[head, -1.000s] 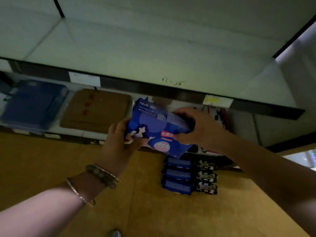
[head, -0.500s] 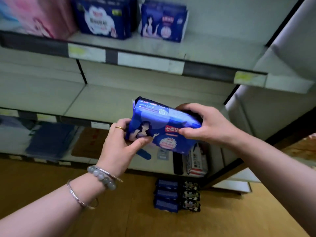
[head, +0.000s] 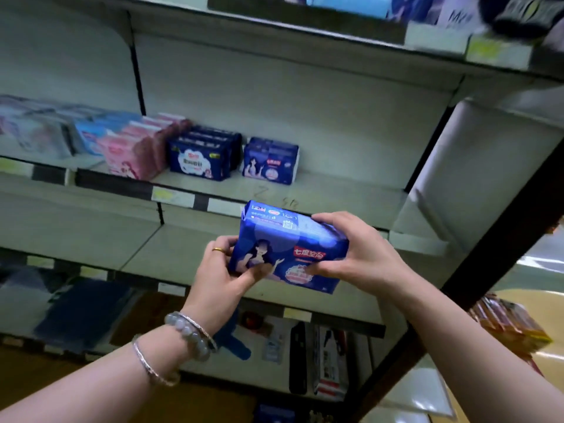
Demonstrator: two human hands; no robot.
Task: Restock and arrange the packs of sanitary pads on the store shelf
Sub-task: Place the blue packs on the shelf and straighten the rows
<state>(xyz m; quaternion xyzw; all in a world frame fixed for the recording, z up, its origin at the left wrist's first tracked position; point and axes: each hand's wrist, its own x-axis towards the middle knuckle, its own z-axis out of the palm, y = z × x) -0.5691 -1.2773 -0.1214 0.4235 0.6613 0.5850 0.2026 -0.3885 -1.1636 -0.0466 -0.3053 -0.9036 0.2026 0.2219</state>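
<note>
Head cam, both arms raised fwd, left hand (head: 219, 270) & right hand (head: 363, 254) fingers gripping blue pad pack (head: 287, 239) ends

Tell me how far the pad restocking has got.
Done: pink packs, dark blue packs and one matching blue pack already stand in a row on the shelf. In hand: the left hand and right hand grip a new pack in front of that shelf. Left: set it down, probably in the bare stretch right of the matching one.
</note>
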